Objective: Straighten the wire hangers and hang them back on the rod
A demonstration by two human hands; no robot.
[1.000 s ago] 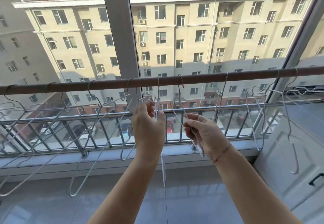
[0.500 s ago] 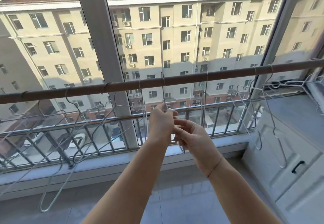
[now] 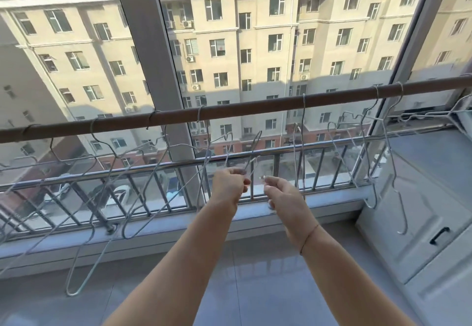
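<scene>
Wire, thin and pale, is what I am working: one bent hanger (image 3: 251, 150) sits off the brown rod (image 3: 255, 106), below its middle stretch, hook end angled up. My left hand (image 3: 228, 189) has its fingers pinched shut around the hanger's lower wire. My right hand (image 3: 284, 195) curls loosely just beside it; whether those fingertips actually grip the wire I cannot tell. Other hangers (image 3: 132, 187) crowd the rod's left stretch, more (image 3: 373, 147) toward its right end. My worry: a one-handed hold lets the wire spring, twist free, or snag neighbouring loops.
</scene>
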